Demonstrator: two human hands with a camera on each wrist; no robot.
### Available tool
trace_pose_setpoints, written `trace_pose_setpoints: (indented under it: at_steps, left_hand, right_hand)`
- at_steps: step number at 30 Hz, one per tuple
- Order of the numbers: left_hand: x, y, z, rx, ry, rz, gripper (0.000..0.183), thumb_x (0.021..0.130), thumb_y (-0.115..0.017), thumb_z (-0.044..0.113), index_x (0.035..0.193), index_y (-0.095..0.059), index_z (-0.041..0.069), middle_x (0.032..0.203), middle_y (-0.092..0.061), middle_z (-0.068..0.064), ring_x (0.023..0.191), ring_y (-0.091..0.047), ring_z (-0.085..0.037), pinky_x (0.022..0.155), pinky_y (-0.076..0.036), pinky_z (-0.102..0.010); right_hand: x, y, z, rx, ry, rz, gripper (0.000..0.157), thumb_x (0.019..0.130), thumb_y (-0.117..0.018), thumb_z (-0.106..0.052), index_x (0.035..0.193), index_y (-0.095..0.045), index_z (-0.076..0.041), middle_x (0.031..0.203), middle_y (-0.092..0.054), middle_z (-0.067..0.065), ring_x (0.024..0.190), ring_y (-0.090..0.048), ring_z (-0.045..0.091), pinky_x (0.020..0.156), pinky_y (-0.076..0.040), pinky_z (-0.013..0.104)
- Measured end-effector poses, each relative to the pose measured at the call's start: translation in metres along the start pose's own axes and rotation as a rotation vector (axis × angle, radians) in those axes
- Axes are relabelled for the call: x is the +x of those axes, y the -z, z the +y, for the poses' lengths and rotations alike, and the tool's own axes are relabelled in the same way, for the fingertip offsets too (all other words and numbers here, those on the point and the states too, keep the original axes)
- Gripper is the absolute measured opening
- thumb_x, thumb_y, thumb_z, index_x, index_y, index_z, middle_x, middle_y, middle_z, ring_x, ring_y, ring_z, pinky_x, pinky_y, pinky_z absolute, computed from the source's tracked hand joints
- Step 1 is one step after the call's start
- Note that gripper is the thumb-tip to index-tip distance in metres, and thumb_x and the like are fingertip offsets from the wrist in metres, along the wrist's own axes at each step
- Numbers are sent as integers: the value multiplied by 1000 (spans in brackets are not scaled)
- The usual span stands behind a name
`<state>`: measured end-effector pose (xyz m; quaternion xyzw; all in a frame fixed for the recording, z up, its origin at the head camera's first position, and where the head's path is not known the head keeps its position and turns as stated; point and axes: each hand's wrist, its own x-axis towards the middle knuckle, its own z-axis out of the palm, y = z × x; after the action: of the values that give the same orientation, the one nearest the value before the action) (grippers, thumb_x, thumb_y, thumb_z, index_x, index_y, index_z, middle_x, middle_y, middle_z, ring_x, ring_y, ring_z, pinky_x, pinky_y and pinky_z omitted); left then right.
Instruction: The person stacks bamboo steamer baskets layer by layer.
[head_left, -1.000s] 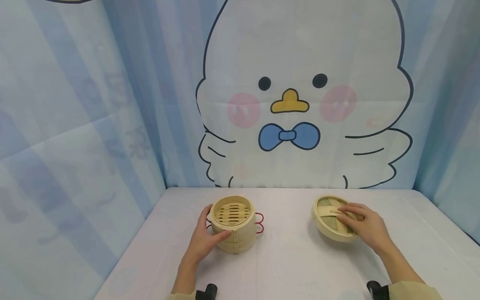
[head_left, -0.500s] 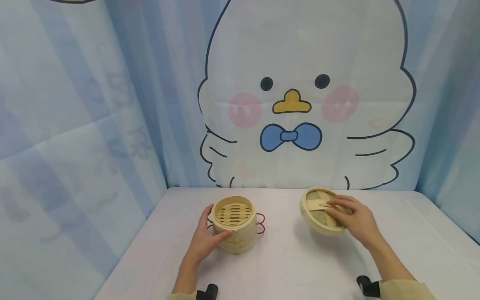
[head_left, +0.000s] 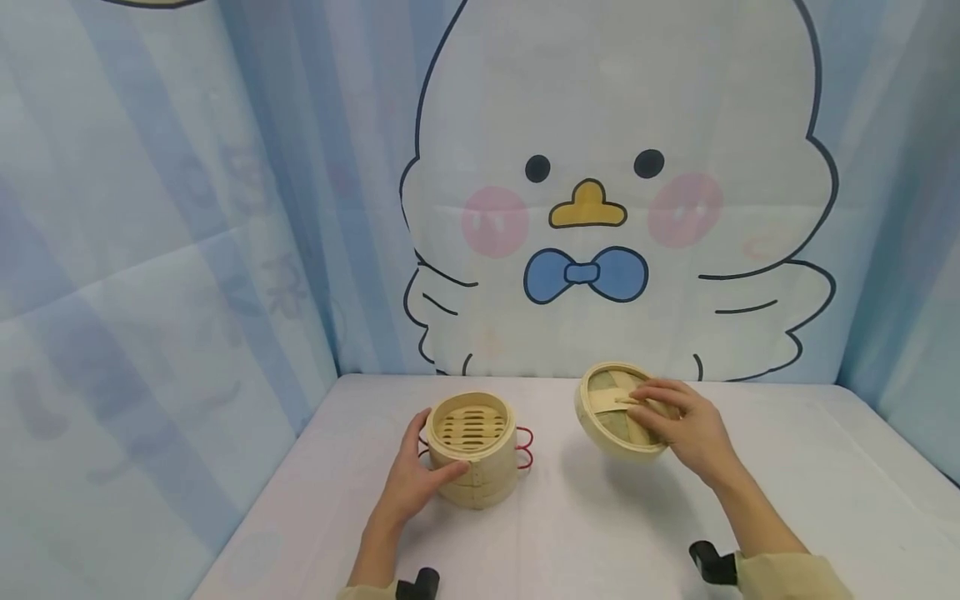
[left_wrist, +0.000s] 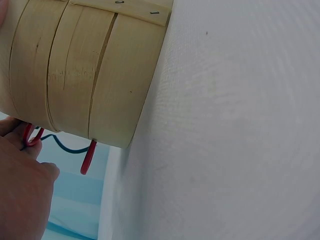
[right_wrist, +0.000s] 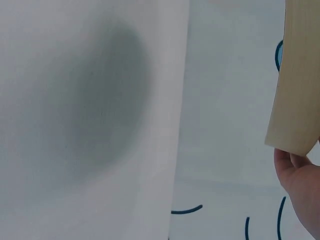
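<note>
A round bamboo steamer (head_left: pixel 480 485) with stacked tiers and red side loops stands upright on the table, its slatted top tier uncovered. My left hand (head_left: pixel 408 485) grips its left side, thumb across the front and fingers round the back left. In the left wrist view the steamer wall (left_wrist: pixel 75 70) and a red loop (left_wrist: pixel 88 157) show close up. To the right, my right hand (head_left: pixel 696 429) pinches the strap on top of a bamboo steamer lid (head_left: pixel 611 437). This lid hangs tilted above the table, its rim (right_wrist: pixel 300 85) also visible in the right wrist view.
A white-covered table (head_left: pixel 555 542) lies under both hands. Behind it hangs a curtain (head_left: pixel 600 333) printed with a white bird in a blue bow tie. Pale blue curtains (head_left: pixel 150 333) close off the sides. The lid casts a shadow on the tablecloth.
My right hand has carried the lid leftward and upward, closer to the steamer. My left hand keeps its hold, and the steamer stands in place.
</note>
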<state>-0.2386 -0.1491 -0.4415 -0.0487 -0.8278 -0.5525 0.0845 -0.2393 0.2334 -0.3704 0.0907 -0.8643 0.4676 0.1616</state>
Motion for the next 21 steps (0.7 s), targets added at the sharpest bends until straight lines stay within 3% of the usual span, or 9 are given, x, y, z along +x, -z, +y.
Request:
trace_pose_setpoints:
  at_steps: [21]
  left_hand:
    - [0,2,1,-18,-7,-6,109,74,-90,40,158,-27,10,161,-31,-15,148,-23,-41,113,-23,-68]
  right_hand:
    - [14,-44,-31,164,46,-17,32,90,-79,-17,115,-73,1,134,-57,15,138,-41,36,110,-38,53]
